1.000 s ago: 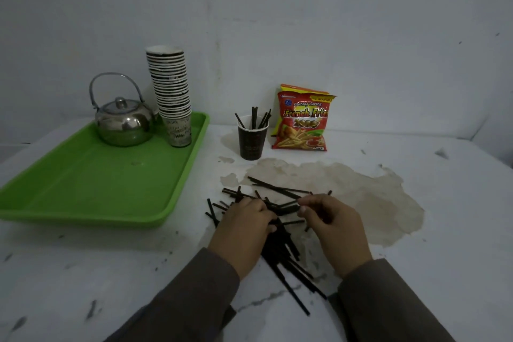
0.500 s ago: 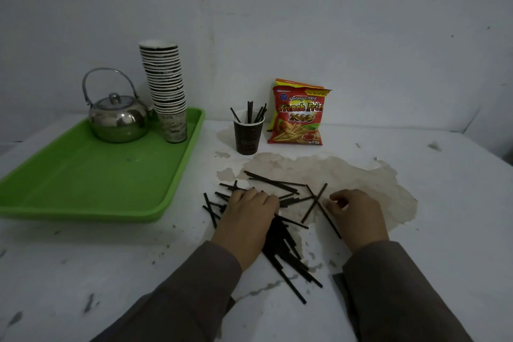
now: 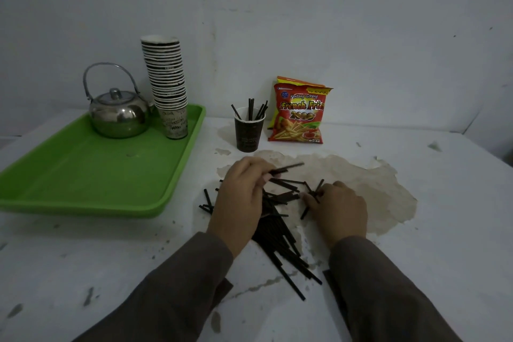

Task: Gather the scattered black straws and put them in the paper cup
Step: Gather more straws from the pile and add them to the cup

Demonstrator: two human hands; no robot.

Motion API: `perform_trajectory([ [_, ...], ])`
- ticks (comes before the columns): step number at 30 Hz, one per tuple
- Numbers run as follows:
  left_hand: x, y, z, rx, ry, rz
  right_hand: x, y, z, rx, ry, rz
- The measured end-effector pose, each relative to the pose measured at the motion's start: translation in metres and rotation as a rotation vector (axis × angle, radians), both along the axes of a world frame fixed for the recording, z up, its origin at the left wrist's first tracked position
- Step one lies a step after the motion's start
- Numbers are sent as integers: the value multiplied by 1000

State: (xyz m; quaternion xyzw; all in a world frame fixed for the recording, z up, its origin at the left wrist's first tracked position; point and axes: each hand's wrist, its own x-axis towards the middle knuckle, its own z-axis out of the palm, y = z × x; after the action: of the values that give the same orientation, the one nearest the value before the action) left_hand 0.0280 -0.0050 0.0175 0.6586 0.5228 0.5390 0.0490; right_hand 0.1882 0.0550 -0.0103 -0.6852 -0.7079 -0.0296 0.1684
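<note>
straws [image 3: 280, 239], black and thin, lie heaped and crisscrossed on a stained white desk [image 3: 444, 230] as a person in dark sleeves works over them with both hands. left hand [image 3: 244, 197] hovers above the far side of the heap, its grip pinching one straw [image 3: 286, 168] that juts out level toward the right, clear of the pile. right hand [image 3: 338, 208] sits low at the heap's right edge, fingers curled down among a few loose straws [image 3: 312, 194]; whether that grip has actually caught one or only touches them cannot be told from this view. paper cup [image 3: 249, 132], dark brown, stands upright beyond the heap near the wall, with several straws already leaning out of its mouth. most of the straws are on the desk, so the job looks far from done.

judging by their look, the straws are very light, fairly stiff and smooth, likely to roll or slide away under a careless push and easy to crush if squeezed hard. a gentle pinch near the middle should carry one level; raking several parallel and taking the bundle around its middle would likely go faster, then tipping one end into the cup. the cup itself seems light enough to topple if knocked.

a green tray [image 3: 69, 175] at left carries a steel kettle [image 3: 118, 115] and a tall stack of paper cups [image 3: 166, 86]. a red snack bag [image 3: 299, 115] leans against the wall just beside the cup.
</note>
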Motion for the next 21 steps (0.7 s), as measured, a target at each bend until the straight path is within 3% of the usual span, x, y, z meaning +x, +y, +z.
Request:
perform_trajectory([
  [4, -3, -5, 7, -94, -357, -56, -6, 3, 2, -50, 81, -2],
  [7, -7, -4, 5, -176, -522, -75, -6, 5, 3, -95, 160, 8],
  [15, -13, -1, 3, -238, -678, -113, -11, 6, 8, -94, 35, 6],
  [21, -22, 1, 0, -239, -728, -148, 6, 7, 21, -119, 338, -1],
])
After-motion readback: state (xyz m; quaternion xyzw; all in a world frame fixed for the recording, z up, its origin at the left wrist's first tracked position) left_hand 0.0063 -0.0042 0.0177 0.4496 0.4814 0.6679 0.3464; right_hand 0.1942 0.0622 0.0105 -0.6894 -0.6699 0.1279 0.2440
